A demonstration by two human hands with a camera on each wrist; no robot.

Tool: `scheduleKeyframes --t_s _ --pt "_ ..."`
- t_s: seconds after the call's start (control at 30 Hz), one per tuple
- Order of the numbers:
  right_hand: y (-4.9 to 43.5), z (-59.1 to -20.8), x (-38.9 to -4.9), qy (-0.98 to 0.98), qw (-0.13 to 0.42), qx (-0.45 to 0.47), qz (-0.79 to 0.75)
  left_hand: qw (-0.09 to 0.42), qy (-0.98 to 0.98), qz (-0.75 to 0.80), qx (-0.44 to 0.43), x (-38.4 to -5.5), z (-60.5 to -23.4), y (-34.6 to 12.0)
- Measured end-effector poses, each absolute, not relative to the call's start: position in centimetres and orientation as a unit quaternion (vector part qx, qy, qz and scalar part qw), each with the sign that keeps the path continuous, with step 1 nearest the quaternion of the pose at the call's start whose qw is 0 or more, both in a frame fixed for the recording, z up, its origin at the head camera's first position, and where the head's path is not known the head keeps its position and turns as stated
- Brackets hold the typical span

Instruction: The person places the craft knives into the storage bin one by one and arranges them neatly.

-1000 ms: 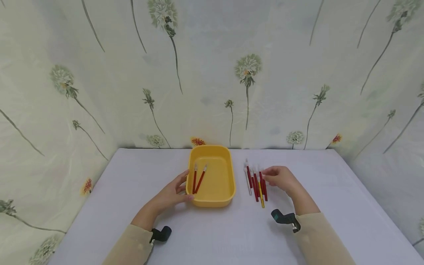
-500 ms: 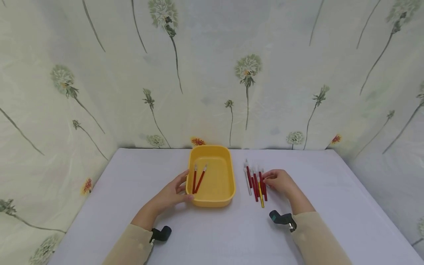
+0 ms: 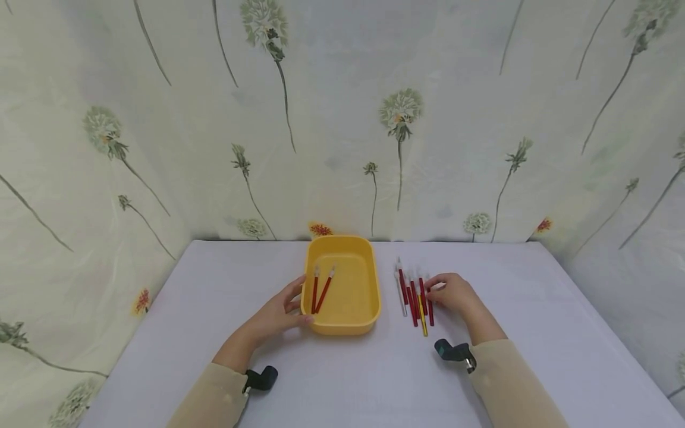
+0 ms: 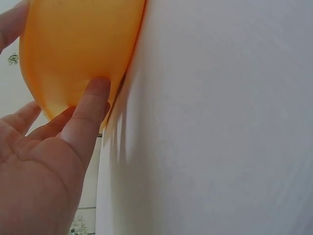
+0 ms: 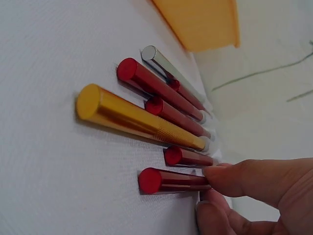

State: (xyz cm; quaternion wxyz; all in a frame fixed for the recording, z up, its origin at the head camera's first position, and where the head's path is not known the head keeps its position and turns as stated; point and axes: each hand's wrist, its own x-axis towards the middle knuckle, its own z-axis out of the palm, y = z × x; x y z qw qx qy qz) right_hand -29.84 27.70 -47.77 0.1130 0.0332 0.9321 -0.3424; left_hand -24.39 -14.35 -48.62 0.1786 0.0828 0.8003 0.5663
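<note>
A yellow plastic tray (image 3: 348,328) holds two red craft knives (image 3: 324,291) with clear caps. My left hand (image 3: 275,312) grips its near left corner, thumb at the rim and fingers against the outer wall (image 4: 78,44). To the tray's right lies a loose group of craft knives: several red ones, a gold one (image 5: 132,115) with a knurled grip, and a silver one (image 5: 171,68). My right hand (image 3: 455,294) pinches the capped end of the rightmost red craft knife (image 5: 171,180) between thumb and fingers; its butt end appears low at the cloth.
A white cloth (image 3: 353,380) covers the table. Behind it hangs a dandelion-print curtain (image 3: 332,119), close to the tray's far side. Dark wrist cameras (image 3: 453,351) sit at both cuffs.
My right hand has come slightly nearer to me. The rightmost red craft knife's capped end has shifted a little right, away from its neighbour. My left hand and the tray stay put.
</note>
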Motion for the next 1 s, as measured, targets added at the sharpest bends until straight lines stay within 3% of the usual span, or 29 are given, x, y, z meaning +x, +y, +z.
scheduleKeyframes --t_s 0.43,1.0 --pt "28.6 -47.8 -29.4 0.918 0.103 0.047 -0.380 0.176 0.797 0.572 0.079 -24.3 -48.6 -14.2" --pt "25.3 -41.8 -27.7 0.882 0.104 0.020 -0.459 0.174 0.801 0.567 0.077 -24.2 -48.5 -14.2"
